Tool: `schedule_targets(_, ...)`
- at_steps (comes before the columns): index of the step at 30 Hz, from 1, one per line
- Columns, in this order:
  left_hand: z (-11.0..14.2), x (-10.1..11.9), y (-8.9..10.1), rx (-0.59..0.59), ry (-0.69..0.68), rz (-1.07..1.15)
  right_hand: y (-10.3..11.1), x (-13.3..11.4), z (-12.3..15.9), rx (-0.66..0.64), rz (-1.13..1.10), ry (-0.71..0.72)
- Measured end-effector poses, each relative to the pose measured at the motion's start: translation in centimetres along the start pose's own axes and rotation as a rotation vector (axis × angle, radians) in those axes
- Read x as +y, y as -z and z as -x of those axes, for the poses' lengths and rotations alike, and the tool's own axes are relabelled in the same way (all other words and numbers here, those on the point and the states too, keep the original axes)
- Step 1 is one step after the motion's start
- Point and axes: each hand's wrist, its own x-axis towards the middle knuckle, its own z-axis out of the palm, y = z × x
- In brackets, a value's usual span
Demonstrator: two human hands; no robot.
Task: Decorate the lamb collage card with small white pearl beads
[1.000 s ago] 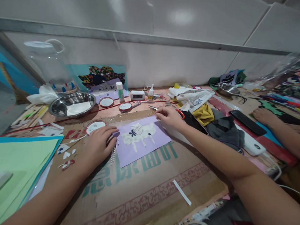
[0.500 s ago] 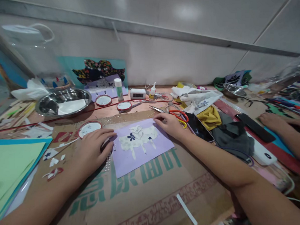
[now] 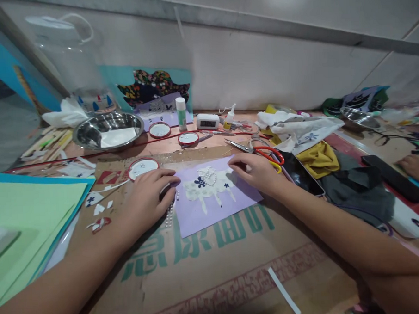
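Note:
A purple card (image 3: 219, 214) lies on flattened cardboard, bearing a white cake-like cutout (image 3: 193, 193), dark flowers and a heart of white beads (image 3: 210, 176). At its left edge rests my left hand (image 3: 151, 194), open, thumb apart from the loosely stretched fingers. Under and beside that hand runs a strip of small pearl beads (image 3: 169, 216). Over the card's upper right part, my right hand (image 3: 255, 173) is closed in a pinch; whatever is between its fingertips cannot be made out. Just behind it lie red-and-yellow-handled scissors (image 3: 268, 153).
Behind the cardboard (image 3: 201, 277) stand a steel bowl (image 3: 78, 137), a glue stick (image 3: 182, 116), a small digital clock (image 3: 208, 122) and a glue bottle (image 3: 229, 118). Coloured paper (image 3: 35, 215) lies left. Cloth (image 3: 320, 160) and a phone (image 3: 305, 176) lie right, near another person's hand (image 3: 416, 166).
The view has swung, so the scene sits farther right. My right hand has shifted slightly inward from the card's top right corner, its fingers more tightly pinched. My left hand stays put.

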Motion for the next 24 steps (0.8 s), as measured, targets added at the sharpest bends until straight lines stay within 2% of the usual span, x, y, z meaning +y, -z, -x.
schedule_targets(5,0.0,0.1,0.0,0.048,-0.028,0.047,-2.1,-4.4,-1.3,-0.159,0.083,0.353)
schedule_targets(7,0.1,0.2,0.1,0.057,-0.041,0.063,-3.1,-5.7,-2.0,-0.195,0.146,0.419)
schedule_targets(10,0.1,0.5,0.3,0.050,-0.035,0.066,-4.2,-6.8,-2.9,-0.257,0.242,0.436)
schedule_targets(14,0.1,0.6,0.4,0.046,-0.035,0.076,-5.0,-7.0,-3.3,-0.288,0.266,0.431)
schedule_targets(24,0.0,0.8,0.4,0.040,-0.020,0.086,-5.8,-6.6,-2.7,-0.184,0.289,0.448)
